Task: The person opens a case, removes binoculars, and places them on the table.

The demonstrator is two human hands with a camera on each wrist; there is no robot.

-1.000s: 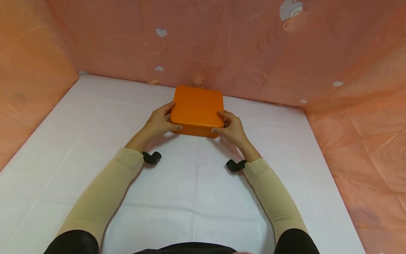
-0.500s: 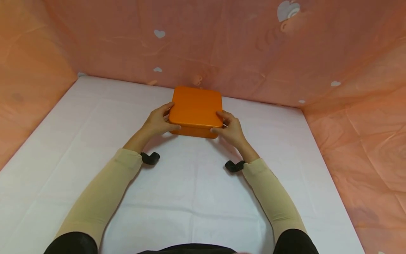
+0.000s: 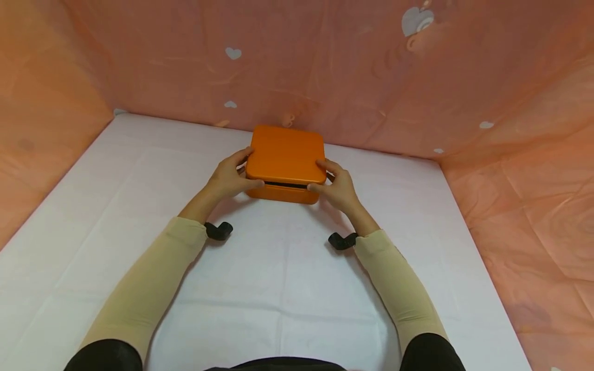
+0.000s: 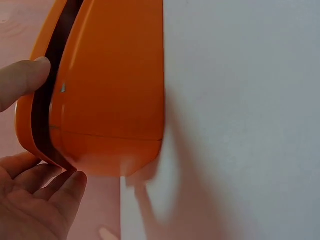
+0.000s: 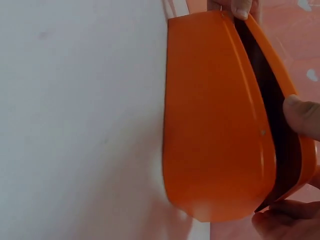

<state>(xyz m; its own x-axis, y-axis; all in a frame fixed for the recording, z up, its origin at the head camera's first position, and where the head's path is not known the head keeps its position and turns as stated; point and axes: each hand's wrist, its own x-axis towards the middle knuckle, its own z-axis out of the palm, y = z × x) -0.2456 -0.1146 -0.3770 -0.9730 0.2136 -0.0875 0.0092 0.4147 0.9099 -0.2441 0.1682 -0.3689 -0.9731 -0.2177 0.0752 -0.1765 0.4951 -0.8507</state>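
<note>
An orange rectangular box point(image 3: 282, 194) with rounded corners stands on the white surface near the back wall. Its orange lid point(image 3: 287, 154) is raised along the front edge, and a dark gap shows between lid and body. My left hand point(image 3: 229, 176) pinches the lid at its left front corner, thumb at the front rim and fingers along the side. At the right front corner, my right hand point(image 3: 340, 189) pinches the lid in the same way. Both wrist views show the thumbs on the lid's rim and the box body point(image 4: 115, 80) still on the surface. The inside is hidden in shadow.
A pink-orange sheet point(image 3: 297, 67) with pale hearts forms the wall right behind the box, with similar sheets at both sides. The white cloth point(image 3: 260, 268) under the box has light creases. A black curved piece point(image 3: 219, 231) sits at each wrist.
The lid's front edge has risen from the box body, opening a dark gap along the front. Both hands keep hold of the lid and have gone up slightly with it.
</note>
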